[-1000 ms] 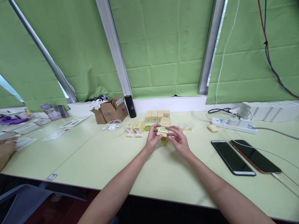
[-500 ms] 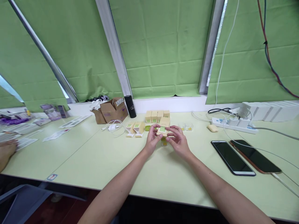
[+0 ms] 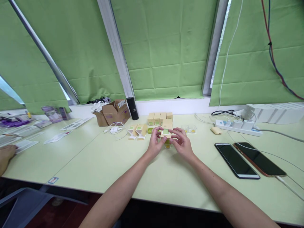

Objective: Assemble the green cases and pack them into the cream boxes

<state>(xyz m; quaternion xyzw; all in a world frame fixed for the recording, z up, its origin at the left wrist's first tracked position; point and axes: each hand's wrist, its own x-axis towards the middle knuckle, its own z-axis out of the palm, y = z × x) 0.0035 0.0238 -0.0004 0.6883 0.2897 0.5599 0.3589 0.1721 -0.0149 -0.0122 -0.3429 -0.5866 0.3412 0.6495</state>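
Between my two hands is a small tan cardboard box (image 3: 166,133) with a green label on top. My left hand (image 3: 155,143) grips its left side, thumb in front and fingers behind. On the right side, the thumb and fingers of my right hand (image 3: 182,144) pinch it. Under the box shows a clear plastic cup (image 3: 167,146) with something yellow-green inside; how far the box covers it is hidden. Beyond my hands stand several small tan boxes (image 3: 156,118). Two open cardboard sleeves (image 3: 141,131) lie to the left, beside a green round item (image 3: 149,130). Clear cups (image 3: 190,129) sit to the right.
An open brown carton (image 3: 116,114) and a black bottle (image 3: 132,108) stand at the back left, near a white charger (image 3: 115,129). Two phones (image 3: 237,160), a power strip (image 3: 237,126) and cables occupy the right. Another person's hand (image 3: 7,155) rests at far left.
The cardboard box has shifted and tipped slightly between my fingers, and sits a little lower over the cup. Both hands keep their hold; my left thumb has moved slightly right.
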